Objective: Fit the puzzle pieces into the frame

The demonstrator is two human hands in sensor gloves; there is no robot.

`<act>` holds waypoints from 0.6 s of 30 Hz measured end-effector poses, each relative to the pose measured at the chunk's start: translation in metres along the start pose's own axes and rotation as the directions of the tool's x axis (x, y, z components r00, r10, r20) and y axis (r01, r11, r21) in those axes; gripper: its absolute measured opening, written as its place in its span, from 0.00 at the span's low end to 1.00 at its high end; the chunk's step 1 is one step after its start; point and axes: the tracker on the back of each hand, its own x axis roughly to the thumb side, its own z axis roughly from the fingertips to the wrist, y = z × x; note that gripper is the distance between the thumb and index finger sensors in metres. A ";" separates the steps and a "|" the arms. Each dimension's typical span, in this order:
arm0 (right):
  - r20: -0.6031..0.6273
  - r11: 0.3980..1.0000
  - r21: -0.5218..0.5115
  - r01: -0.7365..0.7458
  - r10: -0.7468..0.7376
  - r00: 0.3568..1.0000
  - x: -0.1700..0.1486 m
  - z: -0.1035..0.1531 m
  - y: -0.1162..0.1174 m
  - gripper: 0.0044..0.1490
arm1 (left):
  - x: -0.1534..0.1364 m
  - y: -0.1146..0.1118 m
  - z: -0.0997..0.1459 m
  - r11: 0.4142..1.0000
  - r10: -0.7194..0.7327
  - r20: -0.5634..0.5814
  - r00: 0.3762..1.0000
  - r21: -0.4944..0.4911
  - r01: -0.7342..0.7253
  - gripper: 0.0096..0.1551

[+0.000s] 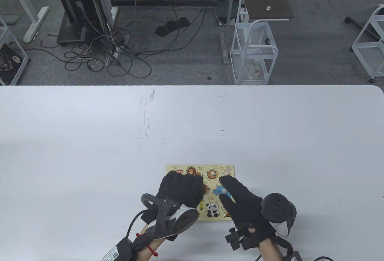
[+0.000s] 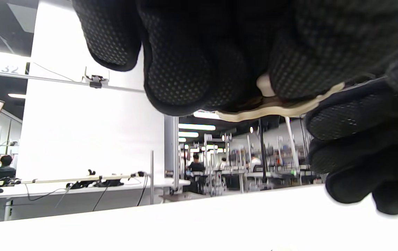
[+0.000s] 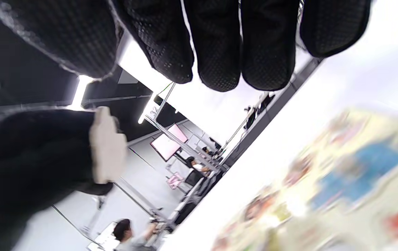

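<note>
The yellow wooden puzzle frame (image 1: 171,169) lies near the table's front edge, with a lion (image 1: 192,171), a monkey (image 1: 213,174), a panda (image 1: 213,209) and a blue animal piece (image 1: 218,189) in it. My left hand (image 1: 180,189) is curled over the frame's left half. In the left wrist view its fingers (image 2: 192,69) grip a flat wooden piece (image 2: 275,111) by its white peg, above the table. My right hand (image 1: 237,195) is stretched flat over the frame's right half. Its fingers (image 3: 216,45) hang apart above the blurred frame (image 3: 376,216). A pale shape (image 3: 106,150) shows beside the thumb; I cannot tell what it is.
The white table (image 1: 120,141) stretches wide to the left, right and far side of the frame. Its far edge runs across the middle of the table view. Beyond it, on the floor, stand a white wire cart (image 1: 253,53) and loose cables (image 1: 120,50).
</note>
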 end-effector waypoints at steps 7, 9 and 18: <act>-0.012 0.989 0.010 -0.147 0.147 0.989 -0.009 -0.002 -0.002 0.44 | 0.000 -0.017 -0.038 0.974 -0.134 0.072 0.988 -0.176 0.145 0.28; -0.014 0.990 0.001 -0.140 0.140 0.990 -0.009 -0.003 -0.003 0.44 | -0.001 -0.026 -0.048 0.960 -0.156 0.086 0.984 -0.221 0.172 0.28; -0.019 0.980 -0.051 -0.190 0.190 0.982 -0.009 -0.003 -0.004 0.43 | -0.005 -0.073 -0.081 0.842 -0.256 0.142 0.956 -0.453 0.293 0.27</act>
